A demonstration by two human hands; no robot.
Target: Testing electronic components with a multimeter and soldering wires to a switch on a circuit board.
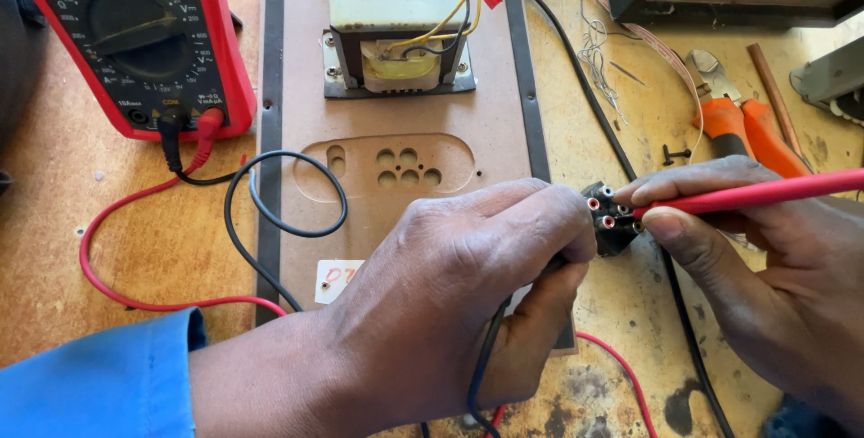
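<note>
Black plastic, studded with small red and white sockets, makes up the jack block (pixel 612 216) that is pinched at the fingertips of the left hand (pixel 468 294) near the middle of the workbench (pixel 108 267). The left hand is curled shut around the block's near side, and a black lead (pixel 481 370) is trapped under the same fingers.

From the right, one red test probe (pixel 765 193) is held in a closed pen grip by the right hand (pixel 774 285); its long axis runs nearly level, right to left, and its tip is seen touching the block's right face. The block thus lies directly left of the right hand, at the probe's end.

Behind the hands, one brown hardboard panel (pixel 396 123) with a cluster of punched holes is laid flat, and one transformer (pixel 396 15) with yellow wires is mounted on its far end. One red multimeter (pixel 135 37) is set at the upper left, with one red and one black lead plugged in. One pair of orange-handled pliers (pixel 742 123) is left at the right.
</note>
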